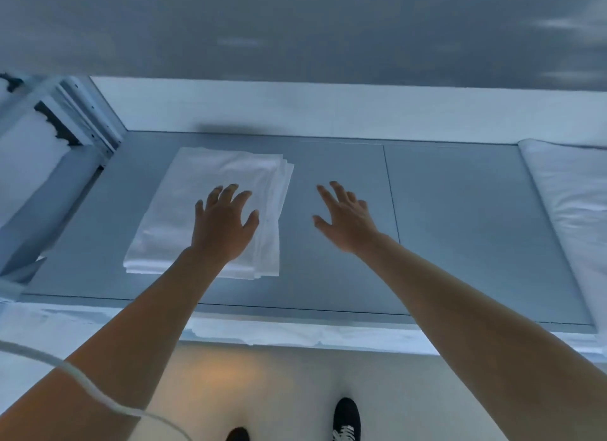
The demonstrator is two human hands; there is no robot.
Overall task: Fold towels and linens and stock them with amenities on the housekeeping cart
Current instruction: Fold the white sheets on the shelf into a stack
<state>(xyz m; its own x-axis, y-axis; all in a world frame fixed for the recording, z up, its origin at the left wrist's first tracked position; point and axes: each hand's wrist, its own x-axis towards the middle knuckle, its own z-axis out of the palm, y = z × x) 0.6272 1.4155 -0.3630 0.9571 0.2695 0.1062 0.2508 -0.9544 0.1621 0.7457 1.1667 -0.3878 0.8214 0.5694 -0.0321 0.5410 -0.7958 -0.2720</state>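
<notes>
Folded linen (210, 207): white woven cloth, matt, faintly creased. Shelf (460, 227) at 3 o'clock of it: grey, smooth, matt, metal-like panels. Black shoe (346, 417): matt.

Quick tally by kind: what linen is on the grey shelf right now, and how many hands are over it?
Folded white linen stack: 1
Loose white sheet at the shelf's right end: 1
Open hands: 2, left and right
Total: 4
</notes>
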